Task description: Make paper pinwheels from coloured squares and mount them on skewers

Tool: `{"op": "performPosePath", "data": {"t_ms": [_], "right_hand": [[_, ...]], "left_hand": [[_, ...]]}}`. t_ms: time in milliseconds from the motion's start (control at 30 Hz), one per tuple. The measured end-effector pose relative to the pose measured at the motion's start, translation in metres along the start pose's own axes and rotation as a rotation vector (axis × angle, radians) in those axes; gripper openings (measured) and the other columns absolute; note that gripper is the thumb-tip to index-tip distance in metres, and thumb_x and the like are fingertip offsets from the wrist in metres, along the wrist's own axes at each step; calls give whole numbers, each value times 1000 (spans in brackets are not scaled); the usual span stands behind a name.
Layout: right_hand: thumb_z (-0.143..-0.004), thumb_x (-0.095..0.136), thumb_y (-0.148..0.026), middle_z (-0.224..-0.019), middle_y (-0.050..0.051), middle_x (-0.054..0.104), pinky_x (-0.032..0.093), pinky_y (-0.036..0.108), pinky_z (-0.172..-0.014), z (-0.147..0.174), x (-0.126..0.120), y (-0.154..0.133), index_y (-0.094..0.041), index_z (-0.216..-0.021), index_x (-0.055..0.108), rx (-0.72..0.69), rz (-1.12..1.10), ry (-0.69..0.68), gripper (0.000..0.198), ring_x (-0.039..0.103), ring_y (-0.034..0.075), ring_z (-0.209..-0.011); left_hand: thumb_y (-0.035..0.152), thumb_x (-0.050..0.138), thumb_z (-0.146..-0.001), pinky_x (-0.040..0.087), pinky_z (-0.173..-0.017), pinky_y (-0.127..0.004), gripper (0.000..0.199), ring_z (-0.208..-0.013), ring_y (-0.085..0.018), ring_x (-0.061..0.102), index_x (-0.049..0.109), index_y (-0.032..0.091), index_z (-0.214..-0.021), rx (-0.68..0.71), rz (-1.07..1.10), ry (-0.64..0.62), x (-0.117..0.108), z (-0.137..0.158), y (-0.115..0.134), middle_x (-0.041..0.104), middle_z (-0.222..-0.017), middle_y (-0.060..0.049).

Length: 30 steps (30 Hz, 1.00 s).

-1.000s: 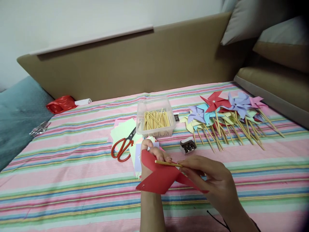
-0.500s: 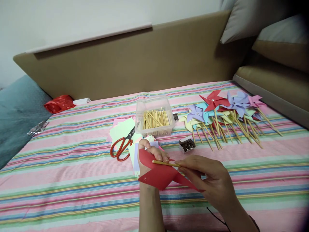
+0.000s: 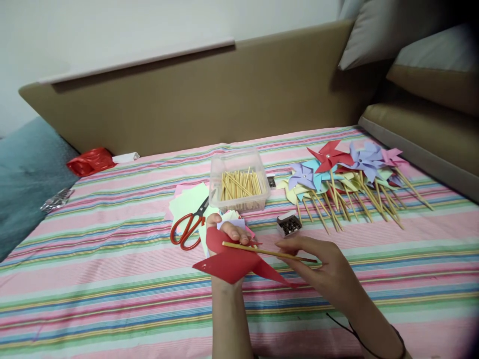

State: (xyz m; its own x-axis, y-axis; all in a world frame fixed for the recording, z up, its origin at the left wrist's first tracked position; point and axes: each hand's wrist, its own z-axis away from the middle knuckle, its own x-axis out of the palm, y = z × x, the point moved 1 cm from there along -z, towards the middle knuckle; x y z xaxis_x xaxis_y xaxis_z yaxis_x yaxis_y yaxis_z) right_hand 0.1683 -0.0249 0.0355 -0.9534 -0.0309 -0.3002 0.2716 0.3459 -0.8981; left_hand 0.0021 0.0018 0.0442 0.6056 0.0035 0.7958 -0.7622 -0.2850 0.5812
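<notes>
My left hand (image 3: 232, 232) is closed round a red paper pinwheel (image 3: 230, 265), partly hidden behind its folded blades. Between thumb and fingers, my right hand (image 3: 318, 262) pinches a thin wooden stick (image 3: 262, 251). The stick lies across the back of the pinwheel, its left end near my left fingertips; whether the two are joined I cannot tell. Just beyond my hands stands a small open box of metal pins (image 3: 289, 224). Red-handled scissors (image 3: 189, 229) rest on sheets of coloured paper (image 3: 187, 202) to the left.
A clear plastic box (image 3: 239, 203) holds many wooden sticks. Finished pinwheels (image 3: 331, 157) on sticks lie in a pile at the right. A red plastic bag (image 3: 92, 162) and a small clear packet (image 3: 57, 200) lie at the far left. A striped cloth (image 3: 130, 279) covers the surface.
The pinwheel and my left hand have shifted a little left. My right hand has slid back along the stick, and more of the stick shows.
</notes>
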Motion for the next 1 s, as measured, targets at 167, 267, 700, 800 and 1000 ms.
{"op": "performPosePath", "data": {"t_ms": [167, 267, 700, 800, 1000], "right_hand": [[-78, 72, -23, -73, 2, 73, 58, 24, -61, 2, -10, 5, -23, -97, 76, 6, -1, -147, 20, 71, 17, -69], [-76, 75, -22, -71, 1, 71, 56, 23, -61, 3, -13, 4, -23, -93, 76, 7, -51, -188, 17, 68, 15, -66], [-76, 77, -20, -66, 2, 71, 52, 25, -58, 2, -11, 7, -20, -79, 75, -80, -161, -209, 4, 65, 14, -61], [-74, 78, -20, -68, 2, 73, 52, 24, -58, 0, -12, 10, -21, -78, 76, -77, -169, -179, 4, 66, 15, -62], [-83, 69, -30, -70, 2, 74, 54, 23, -61, 0, -14, 17, -23, -76, 77, 160, -251, -84, 13, 67, 15, -65]], "left_hand": [[25, 82, -69, 49, -53, -14, 31, -47, -4, 55, 55, 24, -85, 0, 90, 33, -6, -1, 3, 58, -56, 12], [25, 81, -71, 48, -53, -14, 28, -45, -3, 52, 58, 24, -86, 5, 138, 27, -13, -2, 4, 54, -54, 12], [36, 62, -87, 55, -70, -27, 21, -78, -14, 69, 65, 36, -107, 0, -34, 90, -32, -6, 2, 73, -94, 3], [42, 63, -85, 54, -85, -36, 26, -100, -22, 68, 66, 36, -110, -37, -121, 57, -21, -6, 0, 69, -118, -1], [70, 68, -64, 50, -94, -39, 74, -115, -30, 60, 60, 29, -125, -47, -157, -100, -14, -4, -2, 60, -133, -11]]}}
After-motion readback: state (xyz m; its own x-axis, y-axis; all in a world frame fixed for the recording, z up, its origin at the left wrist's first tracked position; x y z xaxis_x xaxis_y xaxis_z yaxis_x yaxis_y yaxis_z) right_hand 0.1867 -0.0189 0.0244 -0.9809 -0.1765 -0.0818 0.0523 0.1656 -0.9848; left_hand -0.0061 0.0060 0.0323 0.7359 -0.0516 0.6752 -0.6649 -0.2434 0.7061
